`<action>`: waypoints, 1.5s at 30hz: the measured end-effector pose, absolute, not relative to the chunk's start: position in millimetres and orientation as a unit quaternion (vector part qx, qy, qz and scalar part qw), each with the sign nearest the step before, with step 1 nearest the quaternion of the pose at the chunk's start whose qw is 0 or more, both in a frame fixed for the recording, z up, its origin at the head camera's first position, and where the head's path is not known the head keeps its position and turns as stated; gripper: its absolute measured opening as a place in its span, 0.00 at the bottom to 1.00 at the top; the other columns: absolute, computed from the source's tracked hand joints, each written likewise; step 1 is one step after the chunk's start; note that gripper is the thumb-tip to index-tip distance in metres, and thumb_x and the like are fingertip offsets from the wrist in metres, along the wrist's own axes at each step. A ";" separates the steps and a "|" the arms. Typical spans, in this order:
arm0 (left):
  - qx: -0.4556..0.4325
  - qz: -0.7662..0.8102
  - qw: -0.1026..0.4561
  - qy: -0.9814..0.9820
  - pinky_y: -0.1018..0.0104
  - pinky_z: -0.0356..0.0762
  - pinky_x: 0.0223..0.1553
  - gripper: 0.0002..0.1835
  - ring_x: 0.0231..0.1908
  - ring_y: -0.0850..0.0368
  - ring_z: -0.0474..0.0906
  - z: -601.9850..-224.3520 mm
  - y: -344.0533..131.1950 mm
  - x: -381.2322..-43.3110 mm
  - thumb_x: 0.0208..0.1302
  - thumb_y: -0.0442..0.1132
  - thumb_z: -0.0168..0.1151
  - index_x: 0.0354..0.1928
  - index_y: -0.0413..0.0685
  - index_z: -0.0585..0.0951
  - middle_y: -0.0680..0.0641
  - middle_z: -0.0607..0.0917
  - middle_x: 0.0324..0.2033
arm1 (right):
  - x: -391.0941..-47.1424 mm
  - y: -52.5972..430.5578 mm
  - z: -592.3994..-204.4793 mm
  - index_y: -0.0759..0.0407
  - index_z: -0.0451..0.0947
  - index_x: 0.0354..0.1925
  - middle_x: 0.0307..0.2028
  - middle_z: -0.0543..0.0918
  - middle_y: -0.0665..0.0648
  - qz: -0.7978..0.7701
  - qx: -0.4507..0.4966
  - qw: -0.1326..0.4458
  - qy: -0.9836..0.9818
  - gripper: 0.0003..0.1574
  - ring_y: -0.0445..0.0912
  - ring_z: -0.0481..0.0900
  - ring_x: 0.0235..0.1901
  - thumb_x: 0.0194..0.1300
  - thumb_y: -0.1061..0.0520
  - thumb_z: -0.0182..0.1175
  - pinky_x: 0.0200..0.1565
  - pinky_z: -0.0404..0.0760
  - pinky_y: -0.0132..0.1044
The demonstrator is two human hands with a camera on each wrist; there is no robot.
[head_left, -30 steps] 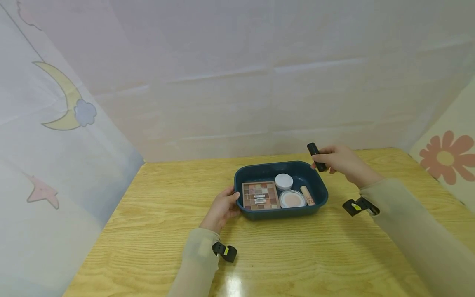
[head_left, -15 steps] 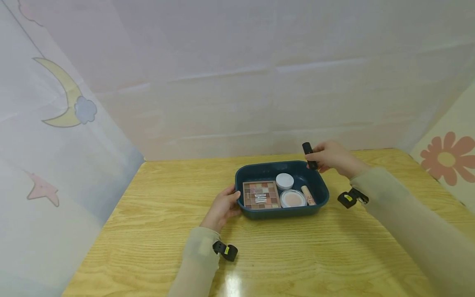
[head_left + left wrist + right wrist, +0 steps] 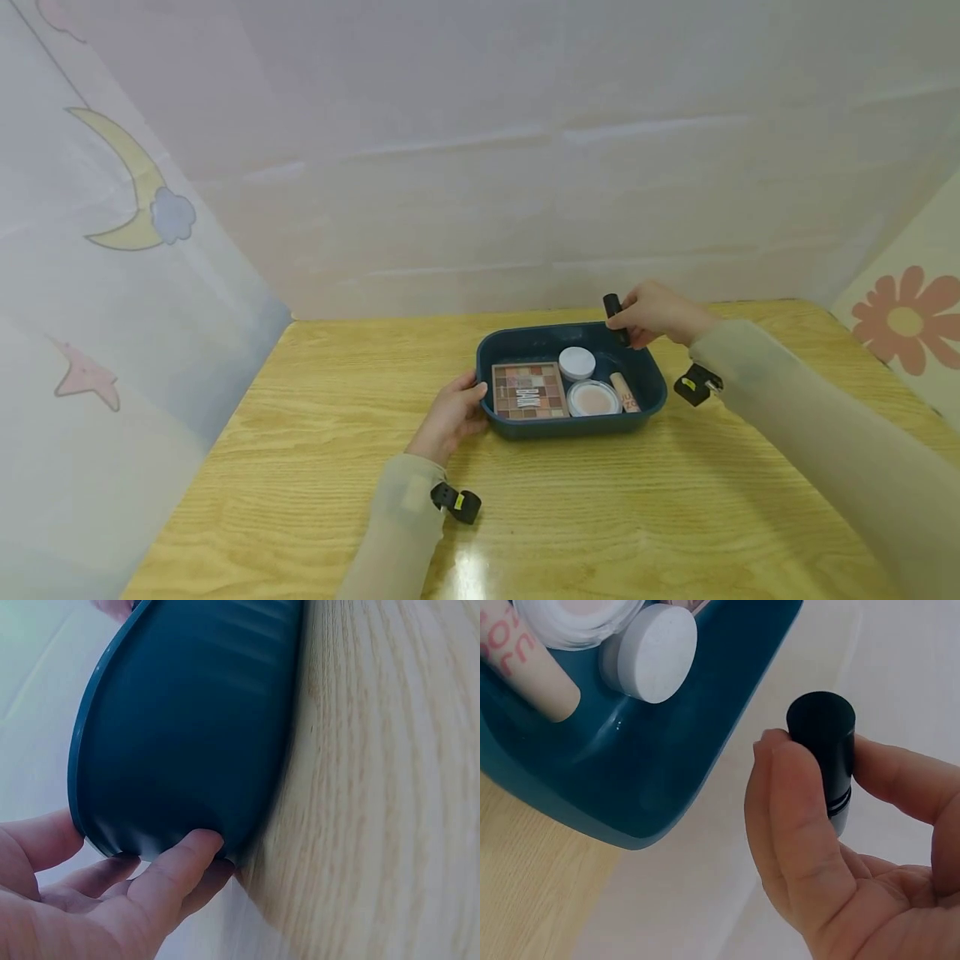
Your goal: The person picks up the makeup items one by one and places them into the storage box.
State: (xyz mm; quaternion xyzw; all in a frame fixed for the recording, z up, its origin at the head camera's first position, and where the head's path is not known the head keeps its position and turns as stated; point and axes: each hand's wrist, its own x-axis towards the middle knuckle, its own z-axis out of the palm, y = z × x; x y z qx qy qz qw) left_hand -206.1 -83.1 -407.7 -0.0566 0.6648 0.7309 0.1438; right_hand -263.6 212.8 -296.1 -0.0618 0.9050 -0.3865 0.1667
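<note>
A dark blue tray (image 3: 570, 427) with rounded corners rests on the table. My left hand (image 3: 448, 421) grips its left end, thumb at the rim and fingers against the outer wall (image 3: 180, 750). In the tray lie an eyeshadow palette (image 3: 529, 392), a round white jar (image 3: 577, 363), a clear-rimmed compact (image 3: 595, 398) and a beige tube (image 3: 624, 392) with pink lettering. My right hand (image 3: 660, 312) pinches a black lipstick tube (image 3: 825, 742) between thumb and fingers. It is tilted over the tray's far right corner in the head view.
The wooden table (image 3: 315, 500) extends to both sides and in front of the tray. A pale cloth backdrop (image 3: 450, 208) stands behind the table's far edge, with patterned panels at left and right. A black strap device (image 3: 457, 502) sits on each wrist.
My right hand has moved left with the lipstick tube, bringing it over the tray's far right corner. My left hand keeps its hold on the tray's left end.
</note>
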 end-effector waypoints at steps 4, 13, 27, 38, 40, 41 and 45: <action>-0.028 0.740 0.139 0.657 0.41 0.72 0.53 0.28 0.53 0.45 0.77 -429.3 -90.4 -218.1 0.72 0.40 0.55 0.71 0.45 0.66 0.37 0.79 0.56 | -269.4 210.4 -298.2 0.80 0.73 0.47 0.32 0.84 0.65 -0.371 -0.066 0.183 0.908 0.20 0.51 0.84 0.27 0.67 0.61 0.60 0.34 0.84 0.41; -0.056 0.733 0.146 0.662 0.38 0.65 0.59 0.26 0.60 0.37 0.70 -406.7 -85.2 -205.7 0.75 0.35 0.47 0.73 0.40 0.60 0.31 0.71 0.62 | -280.6 204.0 -305.7 0.79 0.75 0.41 0.26 0.85 0.62 -0.343 -0.052 0.229 0.910 0.16 0.46 0.83 0.23 0.65 0.63 0.60 0.30 0.84 0.38; -0.065 0.732 0.146 0.662 0.39 0.66 0.59 0.26 0.59 0.39 0.71 -405.4 -85.3 -207.6 0.75 0.34 0.48 0.72 0.40 0.62 0.33 0.73 0.62 | -289.9 192.6 -319.1 0.76 0.72 0.37 0.26 0.82 0.64 -0.307 -0.020 0.249 0.918 0.11 0.45 0.82 0.18 0.63 0.65 0.61 0.26 0.82 0.35; -0.060 0.733 0.145 0.662 0.38 0.65 0.59 0.26 0.61 0.38 0.69 -406.1 -89.4 -204.8 0.75 0.34 0.47 0.73 0.39 0.61 0.33 0.70 0.64 | -295.5 180.8 -331.8 0.76 0.69 0.44 0.28 0.79 0.65 -0.254 0.024 0.262 0.931 0.15 0.45 0.81 0.19 0.64 0.66 0.61 0.26 0.82 0.34; -0.061 0.734 0.146 0.661 0.38 0.65 0.59 0.26 0.61 0.38 0.69 -406.1 -91.3 -204.5 0.75 0.34 0.47 0.73 0.39 0.60 0.32 0.70 0.64 | -296.7 178.6 -334.3 0.77 0.72 0.44 0.28 0.80 0.64 -0.250 0.024 0.265 0.931 0.14 0.45 0.81 0.18 0.64 0.65 0.61 0.26 0.82 0.33; -0.063 0.735 0.147 0.659 0.38 0.65 0.59 0.26 0.61 0.38 0.69 -406.4 -92.3 -204.4 0.75 0.34 0.47 0.73 0.39 0.60 0.33 0.70 0.64 | -297.2 177.5 -335.6 0.77 0.73 0.44 0.28 0.80 0.64 -0.252 0.025 0.268 0.930 0.14 0.44 0.81 0.18 0.64 0.66 0.61 0.26 0.82 0.33; -0.067 0.736 0.148 0.657 0.38 0.65 0.59 0.27 0.61 0.38 0.69 -407.2 -96.2 -203.8 0.75 0.34 0.47 0.73 0.39 0.60 0.33 0.69 0.65 | -297.9 173.7 -339.8 0.77 0.74 0.44 0.27 0.79 0.63 -0.258 0.022 0.277 0.926 0.13 0.43 0.79 0.16 0.65 0.66 0.60 0.25 0.82 0.32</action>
